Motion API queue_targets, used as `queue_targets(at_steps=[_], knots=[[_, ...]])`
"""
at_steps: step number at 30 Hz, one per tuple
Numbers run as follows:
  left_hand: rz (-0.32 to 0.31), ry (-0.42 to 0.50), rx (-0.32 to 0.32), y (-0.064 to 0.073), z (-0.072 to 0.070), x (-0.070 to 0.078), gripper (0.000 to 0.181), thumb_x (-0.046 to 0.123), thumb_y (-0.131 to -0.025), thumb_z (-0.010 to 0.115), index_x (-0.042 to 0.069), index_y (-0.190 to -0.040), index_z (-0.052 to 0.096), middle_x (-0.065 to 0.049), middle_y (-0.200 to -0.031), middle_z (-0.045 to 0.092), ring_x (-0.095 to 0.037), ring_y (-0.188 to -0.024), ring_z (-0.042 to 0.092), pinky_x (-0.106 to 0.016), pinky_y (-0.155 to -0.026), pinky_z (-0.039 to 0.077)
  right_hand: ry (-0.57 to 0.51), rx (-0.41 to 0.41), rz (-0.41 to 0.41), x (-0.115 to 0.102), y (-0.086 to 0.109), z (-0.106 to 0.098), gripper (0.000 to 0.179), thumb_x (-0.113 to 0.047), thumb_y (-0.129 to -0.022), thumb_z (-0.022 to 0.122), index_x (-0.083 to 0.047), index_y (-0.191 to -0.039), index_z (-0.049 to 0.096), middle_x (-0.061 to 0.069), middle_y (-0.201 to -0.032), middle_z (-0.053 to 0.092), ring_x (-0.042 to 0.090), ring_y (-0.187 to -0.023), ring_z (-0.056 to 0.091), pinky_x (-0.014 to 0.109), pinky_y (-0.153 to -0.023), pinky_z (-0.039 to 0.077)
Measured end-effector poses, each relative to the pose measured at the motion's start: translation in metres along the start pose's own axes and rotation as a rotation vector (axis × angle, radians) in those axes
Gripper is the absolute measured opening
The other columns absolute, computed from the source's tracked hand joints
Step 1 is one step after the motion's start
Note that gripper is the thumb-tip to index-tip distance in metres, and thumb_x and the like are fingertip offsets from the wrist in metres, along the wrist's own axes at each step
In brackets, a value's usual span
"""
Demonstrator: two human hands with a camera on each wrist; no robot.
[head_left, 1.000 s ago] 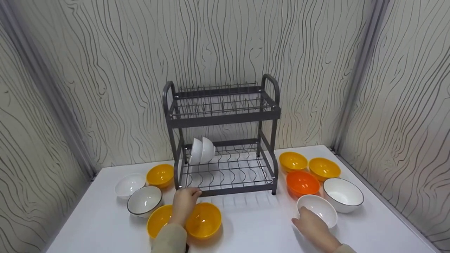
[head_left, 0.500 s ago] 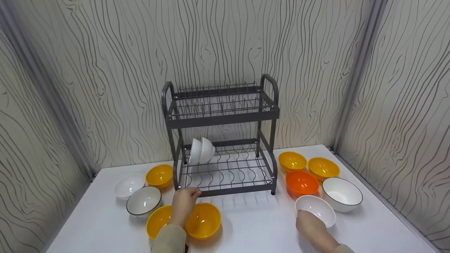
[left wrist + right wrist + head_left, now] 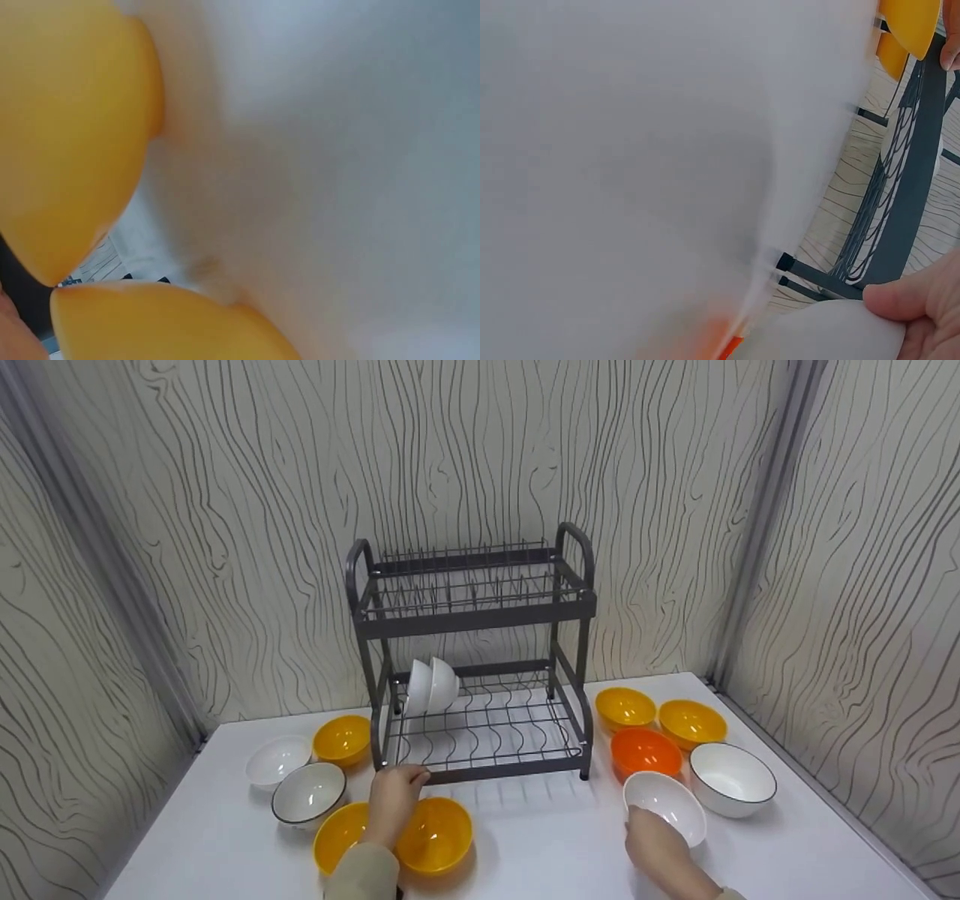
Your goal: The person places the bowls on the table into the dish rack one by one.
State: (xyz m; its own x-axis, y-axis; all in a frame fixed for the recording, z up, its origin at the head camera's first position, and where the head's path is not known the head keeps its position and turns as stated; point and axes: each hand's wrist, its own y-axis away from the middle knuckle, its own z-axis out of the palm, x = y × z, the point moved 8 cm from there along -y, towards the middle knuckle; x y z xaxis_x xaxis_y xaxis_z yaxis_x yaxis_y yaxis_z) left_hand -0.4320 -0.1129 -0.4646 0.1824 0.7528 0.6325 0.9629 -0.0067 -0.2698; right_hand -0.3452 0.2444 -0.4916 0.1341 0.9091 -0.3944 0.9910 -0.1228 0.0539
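Observation:
My right hand (image 3: 658, 847) pinches a white bowl (image 3: 669, 804) by its near-left rim. In the right wrist view my thumb (image 3: 900, 297) lies on the outside of this white bowl (image 3: 825, 334). My left hand (image 3: 394, 802) grips the lower front rail of a dark two-tier dish rack (image 3: 480, 772) near its left corner. Two yellow bowls (image 3: 439, 840) stand under and beside my left forearm, and their yellow sides (image 3: 67, 135) fill much of the left wrist view. Inside the rack, two white bowls (image 3: 444, 685) stand on edge at the left of the lower tier.
Right of the rack stand two yellow bowls (image 3: 625, 709), an orange bowl (image 3: 645, 754) and a white bowl with a dark rim (image 3: 733, 780). Left of it are a yellow bowl (image 3: 343, 739), a white bowl (image 3: 277, 761) and a dark-rimmed bowl (image 3: 309, 795). Patterned walls (image 3: 465, 450) enclose the table.
My right hand has closed round the white bowl's rim and shifted it slightly left, away from the dark-rimmed bowl. My left hand stays at the rack.

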Motion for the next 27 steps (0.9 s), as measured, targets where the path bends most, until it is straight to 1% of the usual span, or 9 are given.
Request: queue_targets(at_steps=[6,9,12,15,18,21,23,25,27], knots=[[0.023,-0.017,0.024,0.001,-0.001,0.001,0.011,0.017,-0.087,0.063,0.016,-0.091,0.073,0.005,-0.082,0.069,-0.012,-0.080,0.059,-0.034,-0.081,0.054,0.030,0.095,-0.075,-0.020,0.002,-0.013,0.030,-0.004,-0.089,0.051,0.013,-0.113,0.055,0.023,-0.100,0.066,0.031,-0.089,0.065,0.046,-0.077,0.054],[0.018,-0.003,0.006,0.000,-0.001,0.000,0.014,0.019,-0.088,0.062,0.015,-0.096,0.073,0.003,-0.089,0.071,-0.016,-0.087,0.063,-0.038,-0.085,0.053,0.067,0.160,-0.144,-0.032,0.002,-0.019,0.027,-0.004,-0.088,0.053,0.013,-0.109,0.056,0.023,-0.095,0.066,0.032,-0.087,0.066,0.045,-0.073,0.055],[-0.043,0.044,-0.052,0.000,0.002,-0.002,0.022,0.026,-0.089,0.060,0.014,-0.104,0.071,-0.001,-0.099,0.071,-0.020,-0.096,0.063,-0.040,-0.090,0.052,0.092,0.197,-0.188,-0.044,0.001,-0.025,0.028,-0.004,-0.087,0.054,0.013,-0.109,0.055,0.023,-0.093,0.066,0.033,-0.087,0.066,0.044,-0.073,0.056],[-0.127,0.132,-0.077,0.001,0.005,-0.001,0.030,0.032,-0.091,0.056,0.013,-0.112,0.067,-0.005,-0.110,0.068,-0.024,-0.104,0.062,-0.042,-0.092,0.051,0.098,0.212,-0.195,-0.055,0.000,-0.029,0.028,-0.005,-0.087,0.055,0.012,-0.110,0.055,0.022,-0.095,0.066,0.033,-0.089,0.066,0.044,-0.076,0.055],[-0.177,0.260,-0.034,0.006,0.008,0.006,0.031,0.029,-0.093,0.054,0.012,-0.116,0.064,-0.009,-0.119,0.063,-0.028,-0.111,0.058,-0.044,-0.094,0.049,0.090,0.264,-0.222,-0.069,0.003,-0.035,0.025,-0.005,-0.086,0.057,0.010,-0.107,0.057,0.021,-0.091,0.066,0.032,-0.084,0.066,0.045,-0.075,0.055],[-0.182,0.397,0.036,0.012,0.012,0.019,0.028,0.024,-0.093,0.053,0.012,-0.116,0.063,-0.010,-0.124,0.060,-0.029,-0.114,0.056,-0.043,-0.095,0.049,0.074,0.330,-0.275,-0.083,0.007,-0.039,0.024,-0.005,-0.085,0.058,0.008,-0.105,0.058,0.020,-0.088,0.067,0.032,-0.080,0.066,0.046,-0.073,0.056],[-0.194,0.487,0.054,0.018,0.017,0.029,0.027,0.024,-0.094,0.052,0.013,-0.117,0.063,-0.009,-0.126,0.059,-0.027,-0.115,0.055,-0.042,-0.096,0.048,0.066,0.356,-0.308,-0.092,0.010,-0.039,0.025,-0.005,-0.085,0.058,0.007,-0.106,0.058,0.021,-0.091,0.067,0.033,-0.081,0.066,0.046,-0.073,0.056],[-0.182,0.570,0.054,0.022,0.023,0.042,0.028,0.024,-0.094,0.052,0.012,-0.117,0.062,-0.009,-0.125,0.059,-0.026,-0.114,0.056,-0.042,-0.096,0.048,0.057,0.372,-0.336,-0.101,0.012,-0.039,0.026,-0.005,-0.084,0.059,0.007,-0.108,0.058,0.021,-0.095,0.067,0.034,-0.083,0.067,0.047,-0.073,0.056],[-0.149,0.634,0.012,0.026,0.031,0.058,0.030,0.024,-0.094,0.052,0.010,-0.119,0.061,-0.010,-0.125,0.058,-0.026,-0.114,0.056,-0.042,-0.098,0.047,0.050,0.376,-0.355,-0.109,0.013,-0.038,0.027,-0.005,-0.084,0.058,0.006,-0.109,0.058,0.021,-0.098,0.068,0.034,-0.085,0.067,0.047,-0.073,0.055]])
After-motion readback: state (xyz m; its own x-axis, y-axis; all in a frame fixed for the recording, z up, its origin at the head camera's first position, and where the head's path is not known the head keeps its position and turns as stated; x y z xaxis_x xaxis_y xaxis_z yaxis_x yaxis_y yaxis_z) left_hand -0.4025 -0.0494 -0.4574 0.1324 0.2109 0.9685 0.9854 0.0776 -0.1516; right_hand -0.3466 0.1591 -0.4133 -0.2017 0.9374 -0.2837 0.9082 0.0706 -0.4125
